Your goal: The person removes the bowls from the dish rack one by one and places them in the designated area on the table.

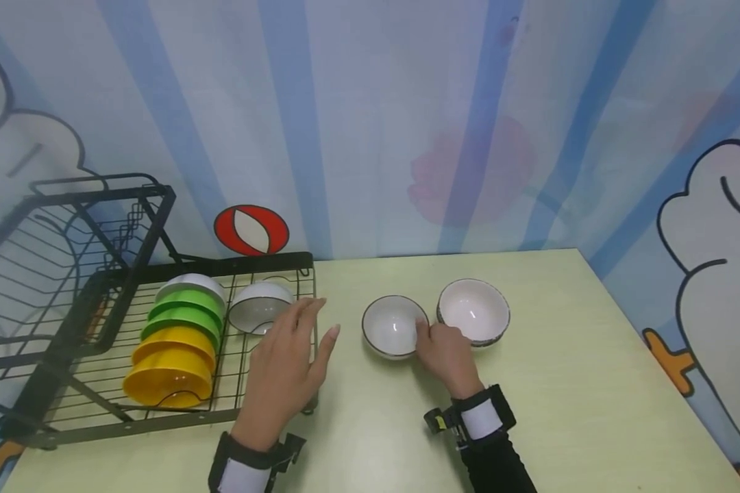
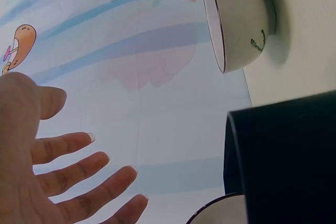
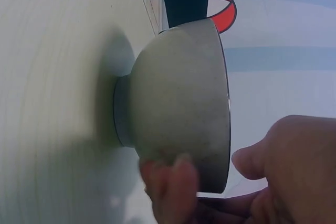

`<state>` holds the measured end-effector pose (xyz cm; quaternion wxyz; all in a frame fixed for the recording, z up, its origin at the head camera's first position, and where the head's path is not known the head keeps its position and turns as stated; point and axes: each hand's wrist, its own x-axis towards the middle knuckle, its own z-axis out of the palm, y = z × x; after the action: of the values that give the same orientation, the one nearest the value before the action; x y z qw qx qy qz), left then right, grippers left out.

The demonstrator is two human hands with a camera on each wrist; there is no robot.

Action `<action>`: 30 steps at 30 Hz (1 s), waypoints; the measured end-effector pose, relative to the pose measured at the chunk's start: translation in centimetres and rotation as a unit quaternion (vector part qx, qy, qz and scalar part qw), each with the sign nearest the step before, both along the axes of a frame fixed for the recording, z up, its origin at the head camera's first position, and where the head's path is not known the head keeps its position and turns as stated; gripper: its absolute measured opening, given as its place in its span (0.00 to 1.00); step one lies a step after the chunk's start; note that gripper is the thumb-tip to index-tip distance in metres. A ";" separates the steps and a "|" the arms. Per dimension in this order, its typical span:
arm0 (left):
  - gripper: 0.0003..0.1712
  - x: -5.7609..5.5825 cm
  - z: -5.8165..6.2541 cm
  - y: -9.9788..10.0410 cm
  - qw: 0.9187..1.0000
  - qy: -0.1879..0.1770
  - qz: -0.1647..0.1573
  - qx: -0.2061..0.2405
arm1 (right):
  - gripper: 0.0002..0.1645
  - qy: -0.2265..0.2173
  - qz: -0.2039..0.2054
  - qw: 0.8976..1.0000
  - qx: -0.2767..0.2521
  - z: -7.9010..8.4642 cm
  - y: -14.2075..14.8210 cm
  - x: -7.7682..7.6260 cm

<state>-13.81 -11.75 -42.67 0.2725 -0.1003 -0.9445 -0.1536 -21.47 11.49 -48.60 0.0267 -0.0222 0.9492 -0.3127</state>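
Pinched at its right rim by my right hand (image 1: 447, 356) is a white bowl (image 1: 390, 329) with a dark rim, upright on the table. In the right wrist view the fingers (image 3: 176, 182) lie against the bowl's outer wall (image 3: 181, 98), with the thumb at the rim. Just to the right stands a second white bowl (image 1: 473, 308), also upright. My left hand (image 1: 284, 370) hovers over the right edge of the dish rack (image 1: 271, 407), palm down, its fingers spread and holding nothing. Near its fingertips a white bowl (image 1: 255, 311) leans on its side in the rack.
Several nested bowls lean in a row at the rack's left, with a white bowl (image 1: 194, 281) at the back, green bowls (image 1: 185, 311) and yellow bowls (image 1: 169, 373) in front. A raised black wire tier (image 1: 107, 274) stands on the left. A printed curtain (image 1: 376, 137) hangs behind the table.
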 end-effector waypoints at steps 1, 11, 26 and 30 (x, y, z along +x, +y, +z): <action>0.27 0.1 0.0 -0.1 1.000 0.000 0.003 0.000 | 0.32 -0.005 -0.001 1.000 -0.004 0.0 -0.1 0.0; 0.28 0.1 -0.3 -1.4 0.999 -0.008 0.032 0.017 | 0.35 -0.018 0.007 1.000 -0.010 0.1 -0.3 -0.1; 0.29 -2.1 -1.9 -6.7 0.991 -0.092 0.082 0.058 | 0.35 -0.039 -0.003 0.999 -0.001 -0.2 1.3 -0.6; 0.30 -2.8 -2.6 -7.2 0.986 -0.128 0.085 0.060 | 0.36 -0.036 0.007 0.999 0.005 0.3 1.9 -0.3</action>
<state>-16.57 -18.98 -45.28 0.1668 0.0170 -0.9658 -0.1979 -21.77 13.43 -48.27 0.0630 -0.0178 0.9490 -0.3085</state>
